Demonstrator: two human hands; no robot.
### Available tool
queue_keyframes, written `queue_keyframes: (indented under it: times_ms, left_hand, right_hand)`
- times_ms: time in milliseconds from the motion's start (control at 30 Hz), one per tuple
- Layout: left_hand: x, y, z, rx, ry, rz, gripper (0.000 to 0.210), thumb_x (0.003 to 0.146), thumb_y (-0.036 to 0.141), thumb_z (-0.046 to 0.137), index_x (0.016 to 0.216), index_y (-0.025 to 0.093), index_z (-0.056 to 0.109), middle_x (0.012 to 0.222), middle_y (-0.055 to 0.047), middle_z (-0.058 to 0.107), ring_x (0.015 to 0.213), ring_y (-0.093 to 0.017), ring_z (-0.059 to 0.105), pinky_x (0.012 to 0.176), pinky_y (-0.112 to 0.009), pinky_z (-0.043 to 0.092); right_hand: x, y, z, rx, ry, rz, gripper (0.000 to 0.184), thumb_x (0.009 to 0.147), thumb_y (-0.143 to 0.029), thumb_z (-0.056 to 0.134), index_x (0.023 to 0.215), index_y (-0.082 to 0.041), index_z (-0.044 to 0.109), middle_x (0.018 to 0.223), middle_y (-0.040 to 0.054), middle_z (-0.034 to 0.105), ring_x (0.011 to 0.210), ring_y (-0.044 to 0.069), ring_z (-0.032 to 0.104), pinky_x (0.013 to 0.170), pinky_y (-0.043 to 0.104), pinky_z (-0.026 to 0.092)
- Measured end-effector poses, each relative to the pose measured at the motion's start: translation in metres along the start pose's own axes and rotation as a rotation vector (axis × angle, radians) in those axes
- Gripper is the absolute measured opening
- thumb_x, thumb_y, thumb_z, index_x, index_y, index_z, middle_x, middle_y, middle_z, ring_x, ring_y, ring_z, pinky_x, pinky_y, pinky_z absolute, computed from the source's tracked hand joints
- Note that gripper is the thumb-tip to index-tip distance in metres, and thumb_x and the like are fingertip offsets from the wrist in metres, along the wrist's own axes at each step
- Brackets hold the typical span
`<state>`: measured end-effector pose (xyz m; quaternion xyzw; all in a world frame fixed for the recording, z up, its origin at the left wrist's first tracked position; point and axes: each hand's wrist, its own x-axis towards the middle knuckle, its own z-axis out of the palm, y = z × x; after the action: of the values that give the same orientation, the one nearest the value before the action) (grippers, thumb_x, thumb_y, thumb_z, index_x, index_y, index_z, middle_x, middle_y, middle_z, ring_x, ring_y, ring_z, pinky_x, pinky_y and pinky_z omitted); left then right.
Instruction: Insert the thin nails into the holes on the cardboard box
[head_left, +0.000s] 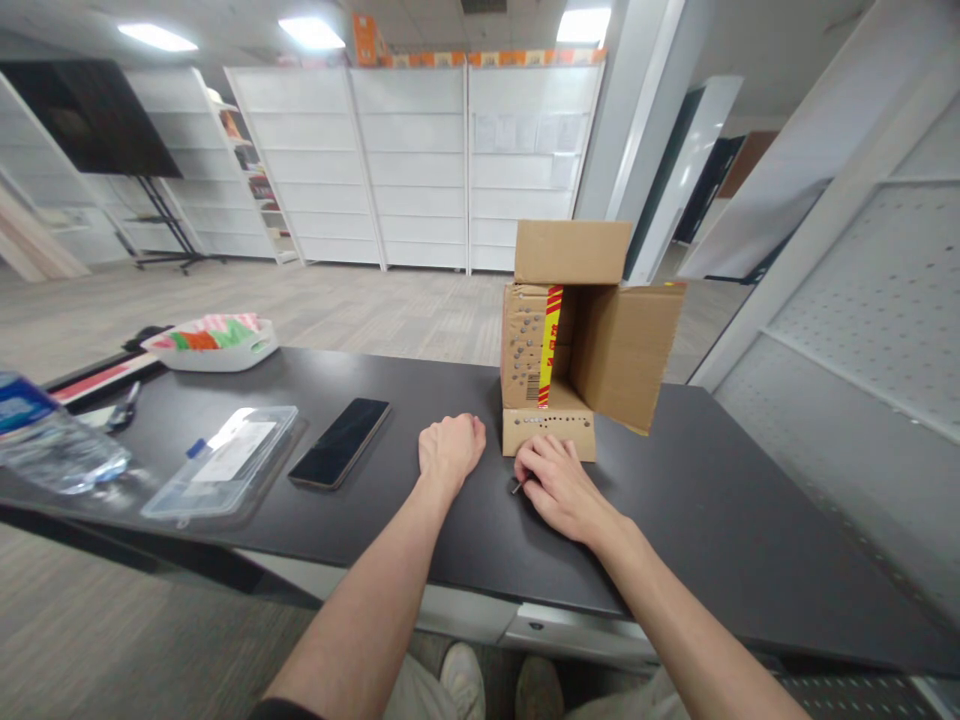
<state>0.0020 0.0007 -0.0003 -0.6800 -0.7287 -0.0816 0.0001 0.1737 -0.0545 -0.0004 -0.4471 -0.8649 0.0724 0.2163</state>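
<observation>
My left hand (452, 447) rests on the dark tabletop, curled into a loose fist; whatever it may hold is hidden. To its right stands an open cardboard box (523, 345) with its flaps spread. Grey round dots, like screw heads, show on its left flap, beside a yellow and red tape strip (550, 350). The lower flap (549, 425) has rows of small holes, with light and dark heads in some. Just in front of that flap, my right hand (553, 485) is pinched, and a small screw-like metal piece (516, 489) sticks out at its fingertips.
A black phone (341, 443) lies left of my left hand. Beyond it are a clear plastic case (225, 470), a water bottle (56, 440) and a white basket (217, 350) of colourful packets. A pegboard panel (862, 330) borders the table (712, 520) on the right.
</observation>
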Motion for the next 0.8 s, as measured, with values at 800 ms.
queue_keyframes:
  times_ms: [800]
  left_hand:
    - [0.000, -0.001, -0.002, -0.002, -0.013, 0.007, 0.050, 0.090, 0.040, 0.026, 0.089, 0.018, 0.071, 0.085, -0.015, 0.070, 0.083, -0.028, 0.068, 0.073, -0.038, 0.049]
  right_hand:
    - [0.005, 0.021, 0.012, 0.358, 0.688, 0.364, 0.009, 0.078, -0.028, 0.056, 0.078, -0.020, 0.051, 0.071, -0.0007, 0.056, 0.063, 0.014, 0.050, 0.063, 0.028, 0.041]
